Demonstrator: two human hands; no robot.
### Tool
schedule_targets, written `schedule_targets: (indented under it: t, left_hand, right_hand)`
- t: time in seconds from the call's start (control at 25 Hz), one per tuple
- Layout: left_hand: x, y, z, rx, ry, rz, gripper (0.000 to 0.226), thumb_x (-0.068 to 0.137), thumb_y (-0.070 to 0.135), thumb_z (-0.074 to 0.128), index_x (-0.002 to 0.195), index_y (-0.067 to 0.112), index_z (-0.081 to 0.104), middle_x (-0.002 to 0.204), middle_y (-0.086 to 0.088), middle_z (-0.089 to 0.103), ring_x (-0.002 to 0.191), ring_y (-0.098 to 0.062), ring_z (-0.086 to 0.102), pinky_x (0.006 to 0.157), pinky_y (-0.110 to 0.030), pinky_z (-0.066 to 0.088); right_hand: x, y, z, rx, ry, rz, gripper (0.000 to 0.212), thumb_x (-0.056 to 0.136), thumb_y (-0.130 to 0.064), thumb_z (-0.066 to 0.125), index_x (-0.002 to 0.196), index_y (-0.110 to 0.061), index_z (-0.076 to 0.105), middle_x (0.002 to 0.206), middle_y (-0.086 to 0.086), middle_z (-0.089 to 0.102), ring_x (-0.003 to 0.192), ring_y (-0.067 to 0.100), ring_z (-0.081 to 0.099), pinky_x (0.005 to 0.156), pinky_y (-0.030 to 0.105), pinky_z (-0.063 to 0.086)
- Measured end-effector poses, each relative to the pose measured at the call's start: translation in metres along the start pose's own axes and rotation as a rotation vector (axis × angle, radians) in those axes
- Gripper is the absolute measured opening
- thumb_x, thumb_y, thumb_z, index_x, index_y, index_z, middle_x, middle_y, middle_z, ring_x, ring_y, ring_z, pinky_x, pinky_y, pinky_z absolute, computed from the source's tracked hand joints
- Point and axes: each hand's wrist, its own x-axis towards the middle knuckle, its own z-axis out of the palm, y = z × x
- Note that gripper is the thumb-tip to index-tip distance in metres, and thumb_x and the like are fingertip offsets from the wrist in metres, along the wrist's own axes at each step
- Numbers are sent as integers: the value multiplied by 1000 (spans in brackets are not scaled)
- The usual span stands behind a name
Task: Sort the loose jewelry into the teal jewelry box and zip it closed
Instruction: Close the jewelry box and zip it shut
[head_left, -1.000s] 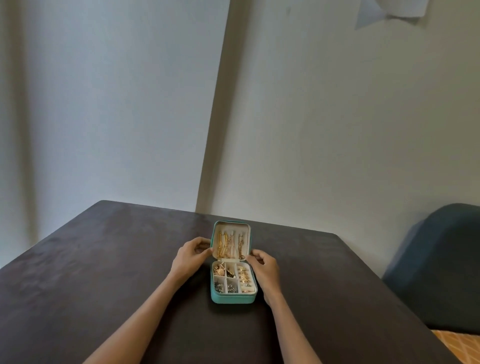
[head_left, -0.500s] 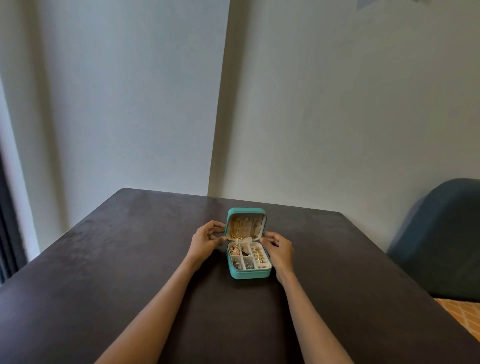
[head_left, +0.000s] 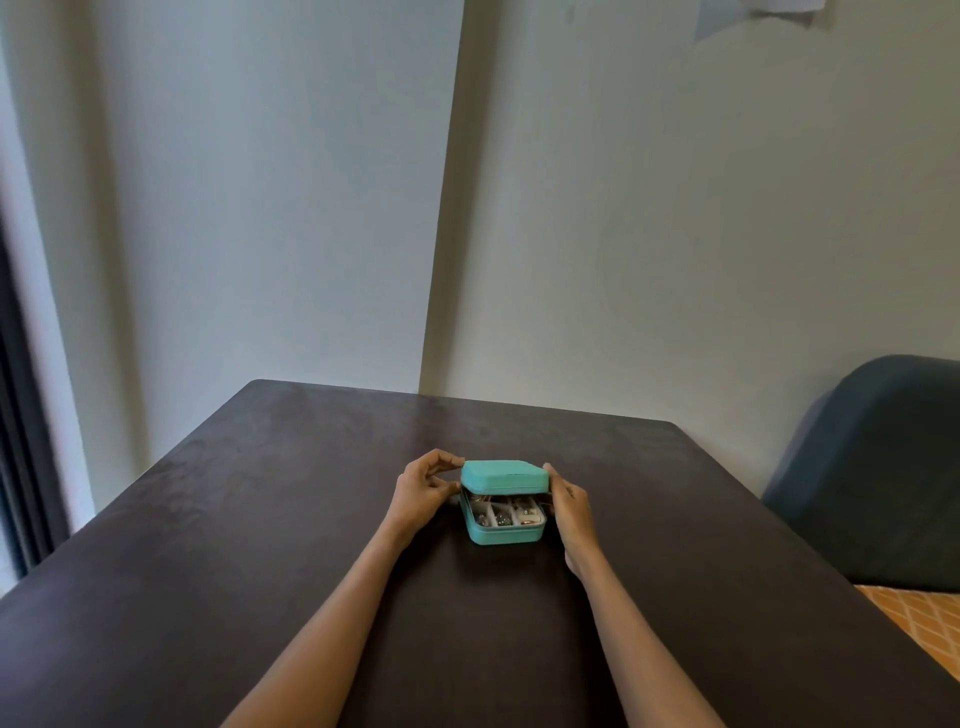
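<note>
Both my hands, left (head_left: 422, 492) and right (head_left: 570, 505), grip the lid (head_left: 504, 477), half-lowered over the jewelry (head_left: 503, 510) in the box (head_left: 506, 533) on the bench (head_left: 260, 519).

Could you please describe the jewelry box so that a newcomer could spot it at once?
Look to the middle of the dark table, between the left hand and right hand. The teal jewelry box sits there, its lid lowered but ajar; it is the only teal object.

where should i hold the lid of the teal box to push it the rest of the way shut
Grip the lid by its two short side edges, one hand from each side, as the left hand and right hand sit now. It is hinged at the far edge and hangs partly open over the base, so side grips likely keep fingers out of the closing front gap.
</note>
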Motion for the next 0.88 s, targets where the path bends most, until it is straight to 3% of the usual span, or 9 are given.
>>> schedule_targets:
  t: [0.12, 0.24, 0.44, 0.56, 0.76, 0.88]
  left_hand:
    - [-5, 1, 2, -9, -5, -16, 22, 85, 0, 61, 100, 16, 63, 116, -1, 66, 74, -13, 69, 78, -27, 57]
    - [-13, 4, 3, -20, -42, -74, 21, 86, 8, 60, 105, 18, 61, 121, 0, 63, 91, -14, 67, 88, -32, 53]
    - [-25, 11, 3, 36, -177, -104, 47, 87, 13, 63, 129, 19, 44, 134, 2, 49, 110, -15, 56, 94, -27, 46]
    - [-23, 7, 3, 113, -215, -91, 70, 79, 23, 74, 138, 19, 36, 134, -2, 46, 114, -15, 49, 100, -26, 42]
    - [-13, 4, 11, 415, -164, -38, 82, 65, 49, 79, 132, 25, 38, 127, 1, 49, 113, -14, 49, 101, -33, 40]
    - [-7, 1, 17, 583, -86, -48, 80, 62, 65, 71, 123, 25, 39, 121, 4, 49, 114, -15, 47, 99, -34, 32]
  right_hand:
    - [-4, 0, -4, 19, -38, -21, 25, 97, -31, 48, 91, -23, 71, 95, 3, 71, 92, 17, 65, 77, 30, 48]
    - [-9, -1, -7, -12, -56, -42, 21, 95, -31, 52, 102, -19, 68, 102, 1, 69, 94, 14, 62, 76, 25, 47]
    - [-11, 4, -8, -85, -26, -87, 28, 89, -21, 64, 115, -14, 60, 107, 1, 64, 98, 12, 60, 85, 28, 49]
    - [-6, 3, -7, -41, 30, -95, 23, 89, -19, 64, 110, -13, 59, 103, 1, 65, 94, 11, 60, 83, 27, 48]
    - [8, 4, 6, -296, 311, -213, 20, 85, -30, 67, 78, -12, 63, 91, 12, 63, 79, 20, 57, 67, 30, 45]
    - [1, -1, 5, -375, 238, -273, 27, 92, -35, 57, 96, -11, 69, 97, 7, 59, 91, 21, 58, 73, 26, 39]
